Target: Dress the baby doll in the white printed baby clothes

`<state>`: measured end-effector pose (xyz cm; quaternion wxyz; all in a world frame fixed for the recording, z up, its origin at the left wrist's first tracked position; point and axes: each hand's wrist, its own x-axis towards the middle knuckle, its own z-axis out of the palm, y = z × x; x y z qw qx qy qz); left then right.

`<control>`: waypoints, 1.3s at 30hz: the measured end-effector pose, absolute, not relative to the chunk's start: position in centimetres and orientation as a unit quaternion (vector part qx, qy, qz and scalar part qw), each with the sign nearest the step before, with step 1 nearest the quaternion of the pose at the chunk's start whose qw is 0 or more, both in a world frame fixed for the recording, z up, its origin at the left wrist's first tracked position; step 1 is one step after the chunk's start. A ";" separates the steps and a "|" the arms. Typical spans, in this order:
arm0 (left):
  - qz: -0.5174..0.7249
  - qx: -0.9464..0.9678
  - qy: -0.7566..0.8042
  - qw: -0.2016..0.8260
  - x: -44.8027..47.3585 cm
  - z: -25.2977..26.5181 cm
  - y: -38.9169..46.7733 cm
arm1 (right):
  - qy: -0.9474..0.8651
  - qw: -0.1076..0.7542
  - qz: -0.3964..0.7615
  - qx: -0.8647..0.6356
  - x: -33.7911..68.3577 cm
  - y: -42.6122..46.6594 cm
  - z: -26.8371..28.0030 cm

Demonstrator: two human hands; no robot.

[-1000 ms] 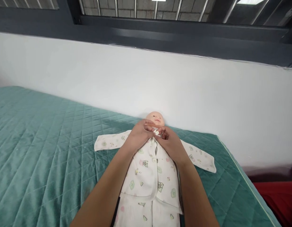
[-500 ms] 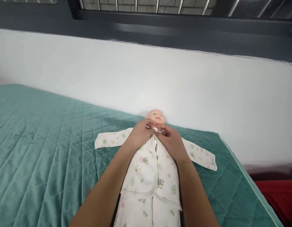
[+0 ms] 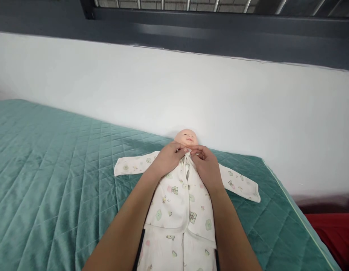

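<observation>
A baby doll [image 3: 186, 137] lies on its back, its head close to the wall. It wears a white long-sleeved baby jacket [image 3: 174, 203] printed with small bears and green shapes, sleeves spread to both sides. White printed pants [image 3: 163, 250] show below the jacket's hem. At the neckline my left hand [image 3: 169, 158] pinches the collar edge from the left. Opposite it, my right hand [image 3: 206, 163] pinches the collar's other side, fingertips almost meeting the left ones under the doll's chin. The fingers partly hide the fastening there. Below them the front edges gape slightly.
A green quilted bedspread [image 3: 64, 180] spreads under the doll, its right edge sloping down toward a red object [image 3: 332, 229]. Behind stands a white wall [image 3: 134, 86], topped by a dark window frame [image 3: 191, 34] with metal bars.
Both hands stay at the collar with small finger movements; the right fingers now lie a little further apart from the left. The view has shifted slightly.
</observation>
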<state>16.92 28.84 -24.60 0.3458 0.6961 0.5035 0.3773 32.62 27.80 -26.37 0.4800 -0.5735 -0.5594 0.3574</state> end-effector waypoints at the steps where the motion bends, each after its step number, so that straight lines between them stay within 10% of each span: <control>1: 0.374 0.696 0.506 0.346 17.0 -24.6 28.8 | -0.560 0.481 0.361 -0.569 32.6 27.8 -26.3; 39: 0.358 0.703 0.486 0.376 16.4 -24.4 28.9 | -0.593 0.414 0.346 -0.598 32.7 27.8 -25.5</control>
